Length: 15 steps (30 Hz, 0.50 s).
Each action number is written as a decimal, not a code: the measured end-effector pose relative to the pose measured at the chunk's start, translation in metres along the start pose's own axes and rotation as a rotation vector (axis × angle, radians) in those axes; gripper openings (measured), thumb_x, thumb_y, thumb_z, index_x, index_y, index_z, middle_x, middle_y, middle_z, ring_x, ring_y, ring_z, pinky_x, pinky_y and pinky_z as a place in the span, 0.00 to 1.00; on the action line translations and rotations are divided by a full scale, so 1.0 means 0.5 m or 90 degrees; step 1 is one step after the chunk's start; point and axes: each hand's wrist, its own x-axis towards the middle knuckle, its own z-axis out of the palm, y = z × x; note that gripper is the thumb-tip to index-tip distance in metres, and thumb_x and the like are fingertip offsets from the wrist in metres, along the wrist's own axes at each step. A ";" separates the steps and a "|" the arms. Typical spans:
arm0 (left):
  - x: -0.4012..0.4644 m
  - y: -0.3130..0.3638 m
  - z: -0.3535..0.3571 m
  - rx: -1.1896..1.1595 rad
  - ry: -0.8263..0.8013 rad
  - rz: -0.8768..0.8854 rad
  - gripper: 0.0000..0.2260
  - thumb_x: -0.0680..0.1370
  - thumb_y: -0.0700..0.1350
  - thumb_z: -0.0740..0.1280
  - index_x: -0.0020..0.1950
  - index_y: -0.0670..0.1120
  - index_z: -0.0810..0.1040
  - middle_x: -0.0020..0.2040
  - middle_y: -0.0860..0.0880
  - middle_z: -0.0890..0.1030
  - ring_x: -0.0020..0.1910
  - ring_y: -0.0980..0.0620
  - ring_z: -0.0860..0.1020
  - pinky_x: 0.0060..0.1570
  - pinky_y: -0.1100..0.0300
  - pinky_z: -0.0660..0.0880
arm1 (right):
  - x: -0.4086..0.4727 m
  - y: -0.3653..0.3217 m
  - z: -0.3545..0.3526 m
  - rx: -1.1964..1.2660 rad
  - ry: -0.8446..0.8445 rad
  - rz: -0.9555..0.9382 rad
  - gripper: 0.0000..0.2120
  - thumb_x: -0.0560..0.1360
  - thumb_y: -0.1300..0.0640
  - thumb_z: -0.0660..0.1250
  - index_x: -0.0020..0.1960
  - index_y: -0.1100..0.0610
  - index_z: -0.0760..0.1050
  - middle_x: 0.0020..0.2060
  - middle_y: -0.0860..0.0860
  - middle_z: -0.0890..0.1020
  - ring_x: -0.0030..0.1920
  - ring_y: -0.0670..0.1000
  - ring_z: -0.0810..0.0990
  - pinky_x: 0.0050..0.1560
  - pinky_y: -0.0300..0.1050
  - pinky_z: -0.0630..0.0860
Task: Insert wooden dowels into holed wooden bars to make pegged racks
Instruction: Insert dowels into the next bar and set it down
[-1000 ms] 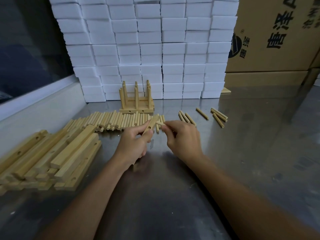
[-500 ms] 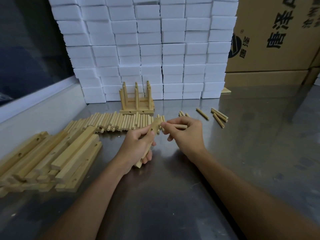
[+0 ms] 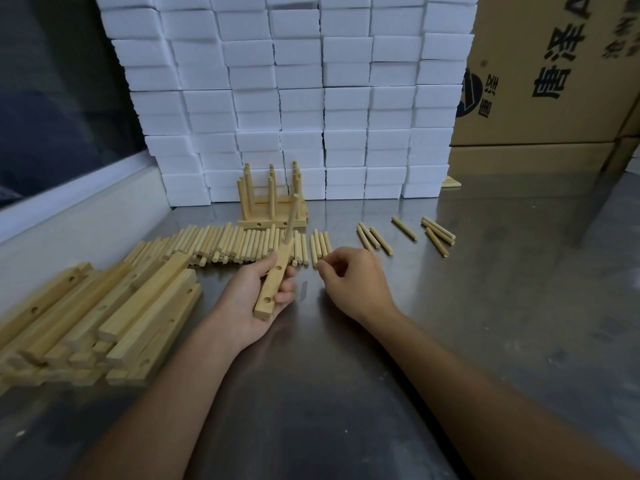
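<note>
My left hand [image 3: 247, 306] grips a holed wooden bar [image 3: 276, 278] held slantwise above the steel table. One dowel [image 3: 292, 220] stands in the hole at the bar's far end; two nearer holes show bare. My right hand [image 3: 353, 282] is just right of the bar, its fingers loosely curled. Its fingertips are at the near ends of three loose dowels [image 3: 320, 244], and I see nothing held in it. A long row of dowels [image 3: 221, 244] lies behind my left hand.
A pile of holed bars [image 3: 104, 317] lies at the left. Finished pegged racks [image 3: 266, 202] stand at the back before a wall of white foam blocks [image 3: 294, 98]. More loose dowels [image 3: 375, 239] and others [image 3: 438, 233] lie to the right. Cardboard boxes [image 3: 547, 81] stand back right.
The dowel my right hand was pushing in now stands in the bar's far hole. My right hand has let go and moved down to the loose dowels. The bar has turned more upright.
</note>
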 end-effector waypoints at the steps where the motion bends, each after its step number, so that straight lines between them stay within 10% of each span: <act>1: 0.000 0.002 -0.002 -0.029 0.004 0.000 0.11 0.84 0.44 0.58 0.57 0.37 0.73 0.35 0.44 0.76 0.25 0.54 0.71 0.20 0.65 0.68 | 0.001 0.002 0.000 -0.026 -0.002 0.012 0.06 0.78 0.53 0.68 0.51 0.54 0.82 0.42 0.46 0.83 0.42 0.43 0.79 0.49 0.47 0.81; 10: 0.002 0.002 -0.005 -0.085 0.007 0.012 0.12 0.84 0.44 0.58 0.63 0.37 0.72 0.36 0.44 0.76 0.27 0.53 0.73 0.24 0.65 0.70 | 0.024 0.013 0.027 -0.331 -0.073 0.123 0.34 0.78 0.32 0.50 0.77 0.49 0.57 0.79 0.54 0.54 0.77 0.58 0.52 0.72 0.62 0.52; 15: 0.000 0.003 -0.003 -0.079 0.009 0.016 0.11 0.84 0.43 0.58 0.59 0.37 0.73 0.36 0.43 0.75 0.28 0.53 0.73 0.24 0.64 0.70 | 0.026 0.014 0.027 -0.378 -0.096 0.130 0.36 0.78 0.31 0.43 0.70 0.54 0.70 0.71 0.54 0.69 0.73 0.58 0.63 0.70 0.62 0.56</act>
